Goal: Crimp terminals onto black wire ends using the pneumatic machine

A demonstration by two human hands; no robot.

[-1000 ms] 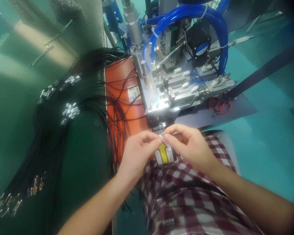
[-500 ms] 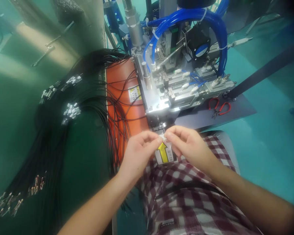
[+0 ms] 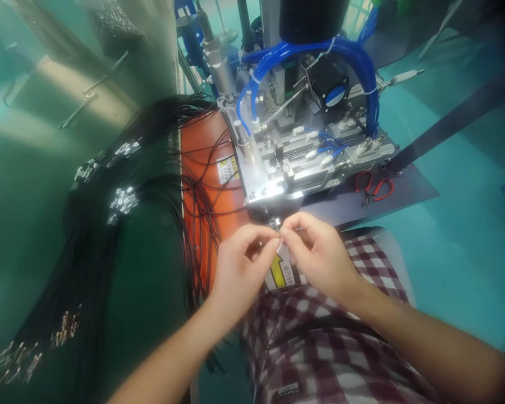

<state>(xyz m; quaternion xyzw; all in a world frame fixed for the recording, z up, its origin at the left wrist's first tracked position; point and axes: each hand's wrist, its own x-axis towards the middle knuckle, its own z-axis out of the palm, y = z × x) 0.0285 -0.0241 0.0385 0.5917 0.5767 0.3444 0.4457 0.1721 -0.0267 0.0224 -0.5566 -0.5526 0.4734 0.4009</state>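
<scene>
My left hand and my right hand meet fingertip to fingertip in front of the machine. Thumb and forefinger of each are pinched together. A tiny pale bit shows between the tips, too small to name. Just beneath them is a white label with a yellow arrow, partly covered by the fingers. Beyond the fingertips lies a small metal fixture at the machine's near end. Black cables run across the orange surface left of my hands.
Bundled cables with silvery connector ends lie on the green surface at left; other ends look like bare metal. Red-handled pliers rest on a grey plate at right. Blue air hoses arch over the machine.
The view has shifted slightly, with the machine a little further left. My fingertips have drawn closer together, and the pale piece between them shows less.
</scene>
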